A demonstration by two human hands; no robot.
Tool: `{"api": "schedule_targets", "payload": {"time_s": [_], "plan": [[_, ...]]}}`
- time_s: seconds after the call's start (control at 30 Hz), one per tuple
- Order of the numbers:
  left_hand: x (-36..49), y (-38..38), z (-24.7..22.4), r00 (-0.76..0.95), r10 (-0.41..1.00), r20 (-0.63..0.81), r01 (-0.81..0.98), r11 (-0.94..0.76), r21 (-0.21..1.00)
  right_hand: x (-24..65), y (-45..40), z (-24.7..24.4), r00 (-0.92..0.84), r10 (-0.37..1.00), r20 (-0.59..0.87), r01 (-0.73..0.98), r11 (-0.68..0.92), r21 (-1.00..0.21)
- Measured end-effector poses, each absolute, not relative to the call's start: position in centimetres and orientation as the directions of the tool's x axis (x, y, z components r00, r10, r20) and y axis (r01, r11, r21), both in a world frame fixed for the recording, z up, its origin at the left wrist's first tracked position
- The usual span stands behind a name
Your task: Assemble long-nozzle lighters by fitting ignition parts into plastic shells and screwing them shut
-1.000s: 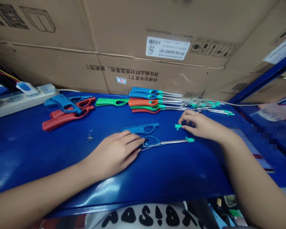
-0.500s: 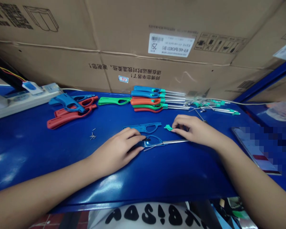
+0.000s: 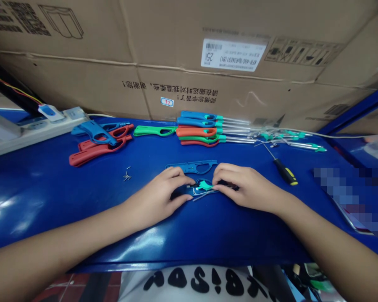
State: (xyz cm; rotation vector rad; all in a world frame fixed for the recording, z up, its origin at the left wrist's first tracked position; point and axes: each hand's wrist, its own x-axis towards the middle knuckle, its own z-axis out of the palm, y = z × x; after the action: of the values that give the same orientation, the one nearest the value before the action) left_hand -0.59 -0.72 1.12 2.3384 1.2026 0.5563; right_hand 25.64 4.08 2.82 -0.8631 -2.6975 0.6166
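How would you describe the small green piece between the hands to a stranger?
On the blue table, find the two hands in the middle. Between the left hand and right hand sits a small teal plastic piece. Unlike the similar pieces far back right, it sits at the fingertips.

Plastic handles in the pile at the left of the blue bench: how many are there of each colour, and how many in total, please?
Blue plastic handles: 2
Red plastic handles: 2
Total: 4
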Motion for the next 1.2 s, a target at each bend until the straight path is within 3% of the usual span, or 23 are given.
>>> {"api": "schedule_targets", "payload": {"time_s": [0.17, 0.4, 0.73, 1.03, 1.2], "plan": [[-0.6, -0.8, 1.2, 0.536, 0.834, 0.129, 0.652, -0.506, 0.565, 25.7, 4.1, 2.9, -0.810, 0.580, 0.085, 0.507, 0.765, -0.397], [-0.6, -0.7, 1.2, 0.542, 0.831, 0.126, 0.641, -0.506, 0.577, 25.6, 3.8, 3.0, -0.842, 0.535, 0.062, 0.517, 0.836, -0.184], [-0.6, -0.7, 1.1, 0.540, 0.833, 0.121, 0.638, -0.499, 0.586, 25.0, 3.6, 1.9, -0.831, 0.551, 0.077, 0.506, 0.807, -0.306], [-0.5, -0.5, 1.2, 0.521, 0.848, 0.091, 0.629, -0.455, 0.630, 24.9, 3.4, 1.4, -0.919, 0.355, 0.170, 0.362, 0.932, 0.011], [-0.3, -0.4, 1.3, 0.500, 0.864, 0.066, 0.609, -0.405, 0.682, 24.9, 3.4, 1.4, -0.926, 0.335, 0.177, 0.342, 0.939, 0.015]]}}
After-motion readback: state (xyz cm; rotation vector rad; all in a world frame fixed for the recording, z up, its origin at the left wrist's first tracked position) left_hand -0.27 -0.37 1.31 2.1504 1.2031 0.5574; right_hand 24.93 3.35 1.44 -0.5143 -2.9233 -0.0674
